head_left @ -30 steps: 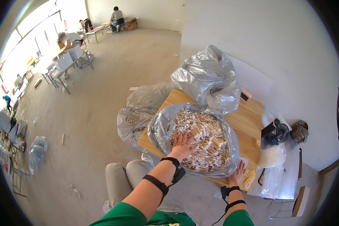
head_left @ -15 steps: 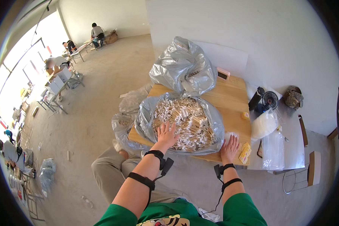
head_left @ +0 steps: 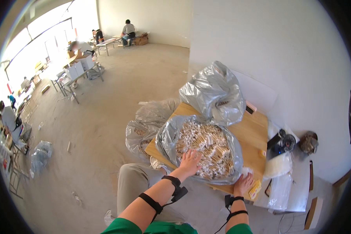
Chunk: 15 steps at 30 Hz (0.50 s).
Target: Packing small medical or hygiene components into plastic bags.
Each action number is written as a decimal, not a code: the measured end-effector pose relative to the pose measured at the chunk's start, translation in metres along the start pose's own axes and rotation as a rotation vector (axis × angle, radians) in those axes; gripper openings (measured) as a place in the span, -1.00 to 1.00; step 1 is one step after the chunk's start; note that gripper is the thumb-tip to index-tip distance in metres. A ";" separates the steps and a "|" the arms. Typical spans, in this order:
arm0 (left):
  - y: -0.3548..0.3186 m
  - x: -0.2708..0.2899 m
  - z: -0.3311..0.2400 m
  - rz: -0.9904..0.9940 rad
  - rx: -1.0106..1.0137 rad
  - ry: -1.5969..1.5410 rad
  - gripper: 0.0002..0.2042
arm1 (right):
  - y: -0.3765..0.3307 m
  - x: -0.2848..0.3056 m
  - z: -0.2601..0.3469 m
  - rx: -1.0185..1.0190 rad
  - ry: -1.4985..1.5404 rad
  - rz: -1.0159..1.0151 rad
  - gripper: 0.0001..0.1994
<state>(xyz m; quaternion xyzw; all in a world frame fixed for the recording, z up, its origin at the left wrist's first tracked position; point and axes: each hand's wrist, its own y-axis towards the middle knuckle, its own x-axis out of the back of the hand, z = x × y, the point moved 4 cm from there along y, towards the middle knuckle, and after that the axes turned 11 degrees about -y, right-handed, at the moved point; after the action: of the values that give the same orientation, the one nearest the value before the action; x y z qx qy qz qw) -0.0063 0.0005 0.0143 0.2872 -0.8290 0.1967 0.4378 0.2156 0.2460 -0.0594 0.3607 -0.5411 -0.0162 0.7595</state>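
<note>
A grey plastic bag (head_left: 168, 135) lies spread wide on the wooden table (head_left: 250, 132), full of loose cotton swabs (head_left: 210, 146) with white tips and tan sticks. My left hand (head_left: 189, 162) rests with fingers spread on the near left part of the swabs, gripping none that I can see. At the table's near right, my right hand (head_left: 243, 185) lies flat with its fingers stretched out, just right of the bag. Some clear plastic (head_left: 246, 171) shows beyond its fingertips. Beside it lies a yellow and white packet (head_left: 255, 190).
Behind the open bag stands another full grey bag (head_left: 216, 91). Clear bags of swabs (head_left: 138, 138) sit left of the table. On the right, a metal side table (head_left: 298, 195) bears a small black fan (head_left: 288, 142) and plastic bags (head_left: 279, 193). Other people work at far-left tables.
The view has swung left, so the table and bags sit lower and farther right in the picture. Both hands keep their places, left on the swabs, right beside the bag.
</note>
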 end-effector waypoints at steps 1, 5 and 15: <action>0.001 -0.002 -0.002 0.018 -0.041 -0.003 -0.38 | -0.002 0.000 -0.001 -0.002 -0.006 -0.018 -0.60; 0.016 -0.004 -0.014 -0.044 -0.144 -0.009 -0.41 | -0.002 -0.003 -0.018 0.001 0.000 -0.068 -0.60; 0.056 0.015 -0.006 -0.033 -0.257 -0.063 -0.42 | 0.031 0.019 -0.006 -0.093 0.128 -0.086 -0.66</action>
<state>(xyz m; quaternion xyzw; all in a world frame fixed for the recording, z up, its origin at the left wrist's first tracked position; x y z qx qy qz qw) -0.0452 0.0418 0.0260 0.2483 -0.8558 0.0725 0.4481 0.2173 0.2644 -0.0272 0.3484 -0.4741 -0.0508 0.8070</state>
